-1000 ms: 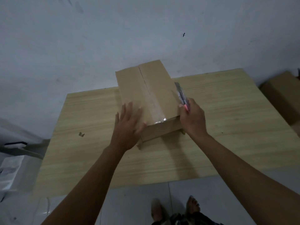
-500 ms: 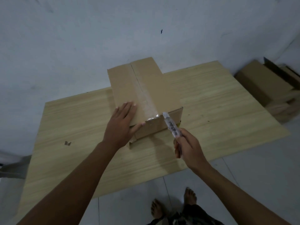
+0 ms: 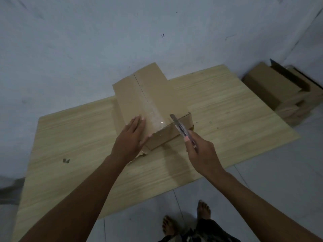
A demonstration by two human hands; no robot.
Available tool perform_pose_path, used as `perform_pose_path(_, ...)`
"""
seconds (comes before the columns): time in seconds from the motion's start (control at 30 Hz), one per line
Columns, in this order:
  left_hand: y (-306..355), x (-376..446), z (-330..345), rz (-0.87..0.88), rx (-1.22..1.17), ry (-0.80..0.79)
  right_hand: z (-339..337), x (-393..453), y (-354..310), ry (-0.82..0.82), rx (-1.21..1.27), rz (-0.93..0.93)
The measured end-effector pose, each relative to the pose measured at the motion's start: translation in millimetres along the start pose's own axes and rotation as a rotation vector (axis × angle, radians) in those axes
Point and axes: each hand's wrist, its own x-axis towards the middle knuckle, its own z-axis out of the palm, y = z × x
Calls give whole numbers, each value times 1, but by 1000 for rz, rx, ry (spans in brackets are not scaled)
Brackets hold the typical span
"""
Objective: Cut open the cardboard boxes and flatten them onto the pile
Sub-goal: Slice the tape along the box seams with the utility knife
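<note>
A long brown cardboard box [image 3: 162,95] lies on a pale wooden board [image 3: 227,116], its top seam covered with clear tape. My left hand [image 3: 131,137] presses flat on the box's near left corner, fingers straight. My right hand [image 3: 201,152] grips a utility knife [image 3: 180,127], whose blade tip points up and left at the near top edge of the box, right of the tape. Whether the blade touches the cardboard I cannot tell.
A stack of brown cardboard boxes [image 3: 279,91] sits on the floor at the right, against the grey wall. A small scrap [image 3: 66,160] lies on the board's left part. My bare feet [image 3: 202,209] stand on white tiles below the board.
My right hand took the knife from the box's right side round to its near end, then raised the tip to the near top edge. My left hand stayed pressed on the box.
</note>
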Motion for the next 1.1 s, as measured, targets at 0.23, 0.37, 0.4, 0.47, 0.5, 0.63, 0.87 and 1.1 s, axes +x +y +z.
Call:
perform_pose_path(0.23,-15,-21,25,-125,-136,-81,18,36,-13,-106,-165,33)
perform_pose_path(0.37,-21,3,21,-152,-231,157,31,61,-27,-88,-303,18)
perform_pose_path(0.4,-24,12,18,-176,-255,193,34,69,-32,-80,-338,6)
perform_pose_path(0.47,-30,34,14,-204,-288,218,39,87,-43,-62,-379,-23)
perform_pose_path(0.5,-34,44,13,-208,-304,219,41,98,-49,-56,-384,-39)
perform_pose_path(0.63,-58,85,11,-304,-360,189,58,150,-63,-69,-390,-88)
perform_pose_path(0.87,-102,139,23,-346,-275,103,94,237,-57,-151,-459,83)
perform_pose_path(1.1,-122,214,33,-262,-199,4,115,289,-31,-177,-450,199)
